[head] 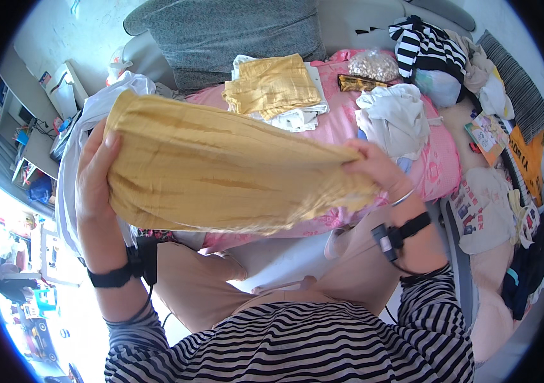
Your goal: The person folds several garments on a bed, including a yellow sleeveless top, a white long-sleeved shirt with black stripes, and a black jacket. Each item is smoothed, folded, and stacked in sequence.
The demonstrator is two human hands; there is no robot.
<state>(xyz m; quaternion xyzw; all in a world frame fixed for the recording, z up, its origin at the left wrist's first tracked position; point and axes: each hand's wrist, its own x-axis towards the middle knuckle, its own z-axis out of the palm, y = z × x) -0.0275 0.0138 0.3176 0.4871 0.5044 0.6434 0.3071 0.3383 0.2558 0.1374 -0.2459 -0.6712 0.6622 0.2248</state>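
A mustard-yellow cloth garment [224,167] is stretched between my two hands above my lap. My left hand [97,167] grips its wide end, thumb on the near face and fingers hidden behind. At the narrower, bunched end, my right hand [372,163] pinches the fabric; that end is slightly blurred. Beyond the held cloth, a folded yellow garment [276,84] lies on top of folded white clothes [307,119]. This stack rests on a pink patterned cover [341,112], partly hidden by the held garment.
A crumpled white garment [391,117] lies right of the stack, near a clear bag [372,64] of small pale items. Farther right are a black-and-white striped garment [430,48] and a printed cloth bag [485,208]. White fabric [68,186] hangs at left. A grey sofa [358,24] stands behind.
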